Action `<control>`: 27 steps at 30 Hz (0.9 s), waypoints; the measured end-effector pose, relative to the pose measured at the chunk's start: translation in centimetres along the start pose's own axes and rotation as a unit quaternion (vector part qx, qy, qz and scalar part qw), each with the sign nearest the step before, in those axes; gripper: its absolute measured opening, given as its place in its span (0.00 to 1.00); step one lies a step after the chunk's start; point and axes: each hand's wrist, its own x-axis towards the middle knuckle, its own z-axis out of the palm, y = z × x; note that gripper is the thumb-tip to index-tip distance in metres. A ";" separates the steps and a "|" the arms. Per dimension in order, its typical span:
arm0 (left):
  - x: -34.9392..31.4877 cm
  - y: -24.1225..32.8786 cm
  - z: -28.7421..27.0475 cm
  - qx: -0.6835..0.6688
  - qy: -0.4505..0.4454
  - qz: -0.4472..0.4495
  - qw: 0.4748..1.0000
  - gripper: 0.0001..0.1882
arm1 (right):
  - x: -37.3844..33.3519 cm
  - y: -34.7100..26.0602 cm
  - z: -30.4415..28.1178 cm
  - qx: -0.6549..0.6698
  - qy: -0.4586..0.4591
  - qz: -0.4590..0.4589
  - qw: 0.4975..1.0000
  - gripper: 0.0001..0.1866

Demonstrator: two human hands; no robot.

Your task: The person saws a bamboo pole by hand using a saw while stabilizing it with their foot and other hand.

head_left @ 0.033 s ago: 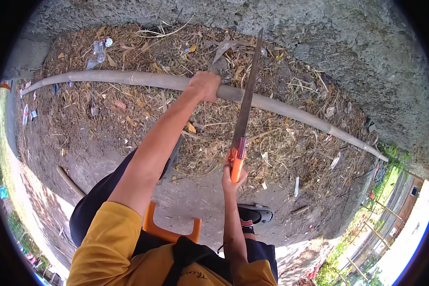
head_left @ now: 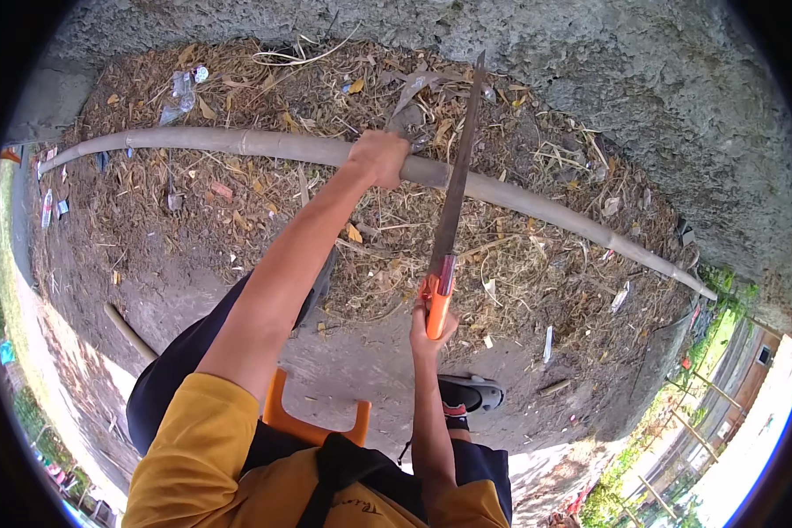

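Note:
A long bamboo pole [head_left: 546, 206] stretches across the view from far left to right, over ground littered with dry leaves. My left hand [head_left: 379, 158] is closed round the pole near its middle. In my right hand [head_left: 433, 326] is the orange handle of a handsaw [head_left: 459, 185]. The saw's long dark blade points away from me and lies across the pole, just right of my left hand. How deep the teeth sit in the bamboo cannot be made out.
A rough concrete wall [head_left: 660, 106] rises along the far side. Beneath me is an orange plastic stool [head_left: 312, 427]. Dry litter, a clear plastic bottle [head_left: 47, 209] and a short stick [head_left: 130, 332] lie on the ground. My right shoe [head_left: 473, 394] rests near the saw handle.

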 end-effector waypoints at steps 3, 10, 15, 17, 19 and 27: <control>0.3 0.6 -0.7 -0.019 -0.011 0.011 1.000 0.18 | -4.9 0.1 -1.3 -0.016 -0.003 0.055 0.998 0.07; -1.0 0.5 -0.6 -0.012 0.005 -0.023 1.000 0.18 | -9.3 -1.2 -3.0 -0.126 -0.037 0.033 0.991 0.08; -0.6 0.6 0.4 -0.007 0.012 -0.011 1.000 0.19 | 0.0 -3.0 1.5 0.034 0.059 -0.017 0.998 0.03; -1.3 0.8 1.5 0.001 0.053 -0.016 0.998 0.19 | -0.9 -3.3 0.1 0.031 0.048 0.015 0.998 0.05; -1.5 1.3 0.0 -0.007 0.031 -0.012 0.999 0.18 | -3.4 -3.3 -1.6 0.002 0.041 0.042 0.998 0.09; -2.3 1.5 2.4 -0.006 0.113 -0.030 0.993 0.16 | -7.4 -1.6 -3.4 -0.061 0.008 0.043 0.997 0.05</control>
